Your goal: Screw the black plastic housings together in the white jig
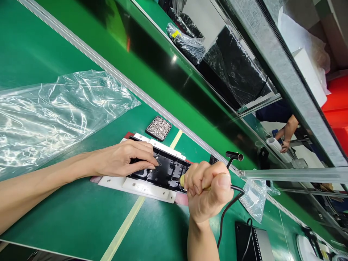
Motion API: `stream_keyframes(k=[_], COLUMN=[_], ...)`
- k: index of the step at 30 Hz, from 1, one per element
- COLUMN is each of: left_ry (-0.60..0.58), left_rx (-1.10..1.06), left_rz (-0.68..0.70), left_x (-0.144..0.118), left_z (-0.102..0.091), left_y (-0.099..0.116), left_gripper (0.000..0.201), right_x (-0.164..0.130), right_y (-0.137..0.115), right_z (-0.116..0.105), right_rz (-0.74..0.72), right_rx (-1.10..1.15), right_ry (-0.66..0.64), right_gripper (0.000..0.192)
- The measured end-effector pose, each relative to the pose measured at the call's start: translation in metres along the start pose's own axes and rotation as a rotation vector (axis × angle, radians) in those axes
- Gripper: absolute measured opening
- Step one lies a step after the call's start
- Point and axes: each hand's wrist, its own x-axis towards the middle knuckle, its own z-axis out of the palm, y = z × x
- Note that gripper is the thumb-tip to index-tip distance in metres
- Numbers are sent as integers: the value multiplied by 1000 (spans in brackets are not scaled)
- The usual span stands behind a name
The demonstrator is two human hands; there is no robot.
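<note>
A long black plastic part lies in a fixture of white blocks on a pink-red base. Over its left half is my left hand, thumb and forefinger tips pinched close together just above the part's surface. Anything between those tips is too small to make out. My right hand is wrapped in a fist around a corded tool with a yellow handle, held at the part's right end. The tool's tip is hidden; its black cord trails down behind the fist.
A black tray of small metal pieces sits beyond the fixture. Clear plastic sheeting covers the left. A metal rail borders the green bench. Right are a black tube on a stand, a black-and-grey box and another person's hands.
</note>
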Motion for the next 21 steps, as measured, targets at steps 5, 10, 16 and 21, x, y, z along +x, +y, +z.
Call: stream_keyframes(k=[5,10,16,21], left_ry=[-2,-21,-3,-9], left_rx=[-10,13,-7,-10], left_rz=[-11,-6,-7,-11], left_x=[1,2,4,6], left_z=[0,0,1,1], left_y=[1,2,2,4], left_gripper=[20,19,20,20], right_x=[1,3,5,6], right_y=[-1,-1,-2,-2], right_z=[0,0,-2,-2], right_rz=[0,0,12,-15], right_rx=[5,9,18,40], right_ry=[-6,-12,-19,-34], right_gripper=[56,58,56,55])
